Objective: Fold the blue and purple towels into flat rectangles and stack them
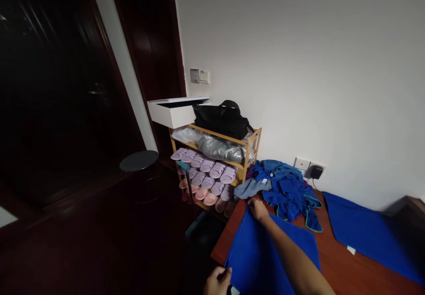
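Note:
A folded blue cloth (255, 250) lies over the near left part of the brown wooden table (345, 268), its left edge along the table's edge. My right hand (258, 209) is closed on the cloth's far left corner, the forearm crossing over the fabric. At the bottom of the view my left hand (218, 281) pinches the near left corner, beside a small white tag (234, 291). Just beyond the cloth is a crumpled heap of blue clothes (288, 193), some with green edging. Another flat blue cloth (368, 233) rests further right.
Left of the table stands a wooden shoe rack (245, 171) with several pairs of slippers (207, 165), a black bag (222, 120) and a white box (171, 115). A long-handled tool (190, 188) leans before it. A round stool (139, 160) stands near the doors.

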A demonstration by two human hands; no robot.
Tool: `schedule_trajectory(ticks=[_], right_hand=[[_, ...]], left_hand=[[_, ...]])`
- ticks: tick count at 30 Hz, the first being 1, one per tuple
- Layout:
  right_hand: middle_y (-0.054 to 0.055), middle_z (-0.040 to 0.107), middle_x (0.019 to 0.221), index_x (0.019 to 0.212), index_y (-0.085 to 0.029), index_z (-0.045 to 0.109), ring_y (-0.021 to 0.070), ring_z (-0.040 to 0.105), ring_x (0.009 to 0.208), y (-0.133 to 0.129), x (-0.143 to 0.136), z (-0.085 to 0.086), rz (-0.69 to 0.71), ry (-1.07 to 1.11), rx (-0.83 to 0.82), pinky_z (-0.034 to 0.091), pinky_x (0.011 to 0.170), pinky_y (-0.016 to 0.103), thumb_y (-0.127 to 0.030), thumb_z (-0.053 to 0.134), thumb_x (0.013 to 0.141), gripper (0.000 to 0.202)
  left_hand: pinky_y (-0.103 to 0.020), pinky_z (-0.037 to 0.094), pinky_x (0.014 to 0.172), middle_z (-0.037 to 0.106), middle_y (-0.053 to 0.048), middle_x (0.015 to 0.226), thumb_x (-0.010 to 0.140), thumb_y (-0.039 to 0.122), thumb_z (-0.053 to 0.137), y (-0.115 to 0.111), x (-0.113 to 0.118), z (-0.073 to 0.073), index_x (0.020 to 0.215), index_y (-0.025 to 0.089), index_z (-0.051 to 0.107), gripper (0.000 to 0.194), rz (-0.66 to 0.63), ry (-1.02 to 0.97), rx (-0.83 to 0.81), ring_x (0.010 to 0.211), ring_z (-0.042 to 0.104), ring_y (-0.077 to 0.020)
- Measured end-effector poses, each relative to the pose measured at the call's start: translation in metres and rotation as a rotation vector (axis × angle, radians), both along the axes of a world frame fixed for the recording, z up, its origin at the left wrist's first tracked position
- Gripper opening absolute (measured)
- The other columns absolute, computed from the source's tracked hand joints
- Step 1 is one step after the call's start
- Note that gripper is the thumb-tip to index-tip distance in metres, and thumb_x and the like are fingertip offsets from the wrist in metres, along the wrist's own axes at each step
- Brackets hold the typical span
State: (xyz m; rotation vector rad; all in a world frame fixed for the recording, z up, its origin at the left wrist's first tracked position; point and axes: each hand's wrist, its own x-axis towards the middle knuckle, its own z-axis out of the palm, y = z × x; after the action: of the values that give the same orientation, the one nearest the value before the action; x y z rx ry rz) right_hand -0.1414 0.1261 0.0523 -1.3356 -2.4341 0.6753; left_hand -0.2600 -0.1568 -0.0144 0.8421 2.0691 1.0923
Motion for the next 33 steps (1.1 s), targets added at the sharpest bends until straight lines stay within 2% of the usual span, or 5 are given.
schedule_trajectory(ticks=[5,12,22,27,33], right_hand=[[0.012,0.071,0.12,0.117,-0.019,0.071,0.0229,0.066,0.115,-0.016,0.048,0.047,0.066,0.16,0.06,0.048,0.104,0.035,-0.015,0.053,0.09,0.033],[0.01,0.072,0.111,0.107,-0.022,0.074,0.0227,0.068,0.105,-0.09,0.215,0.13,0.041,0.344,0.179,0.052,0.098,0.037,-0.035,0.049,0.098,0.03],[0.006,0.075,0.1,0.101,-0.026,0.074,0.0212,0.069,0.095,-0.235,0.391,0.236,-0.167,0.496,0.511,0.056,0.086,0.032,-0.049,0.058,0.097,0.029],[0.008,0.071,0.104,0.091,-0.023,0.069,0.0194,0.067,0.094,-0.283,0.426,0.256,-0.208,0.546,0.594,0.055,0.082,0.029,-0.039,0.052,0.1,0.024],[0.007,0.067,0.118,0.101,-0.028,0.074,0.0189,0.069,0.106,-0.303,0.455,0.235,-0.253,0.342,0.615,0.055,0.093,0.031,-0.023,0.041,0.098,0.033]], left_hand=[[-0.036,0.058,0.076,0.077,-0.005,0.071,0.067,0.077,0.062,-0.004,0.003,0.042,0.067,0.026,0.067,0.052,0.029,0.043,0.16,0.08,0.077,-0.0311],[-0.04,0.064,0.079,0.08,-0.009,0.086,0.062,0.086,0.068,-0.014,0.028,0.122,0.095,0.022,0.075,0.073,0.004,0.131,0.489,0.086,0.077,-0.0312],[-0.029,0.061,0.075,0.079,-0.003,0.085,0.088,0.06,0.065,-0.042,0.11,0.267,0.084,0.028,0.08,0.035,-0.373,0.537,0.863,0.077,0.074,-0.0206],[-0.027,0.061,0.072,0.078,-0.001,0.085,0.088,0.055,0.068,-0.049,0.135,0.313,0.084,0.029,0.079,0.029,-0.518,0.539,0.916,0.077,0.073,-0.0194],[-0.028,0.057,0.07,0.075,-0.002,0.083,0.091,0.052,0.064,-0.052,0.163,0.317,0.092,0.025,0.076,0.03,-0.71,0.468,0.734,0.073,0.067,-0.0185]])
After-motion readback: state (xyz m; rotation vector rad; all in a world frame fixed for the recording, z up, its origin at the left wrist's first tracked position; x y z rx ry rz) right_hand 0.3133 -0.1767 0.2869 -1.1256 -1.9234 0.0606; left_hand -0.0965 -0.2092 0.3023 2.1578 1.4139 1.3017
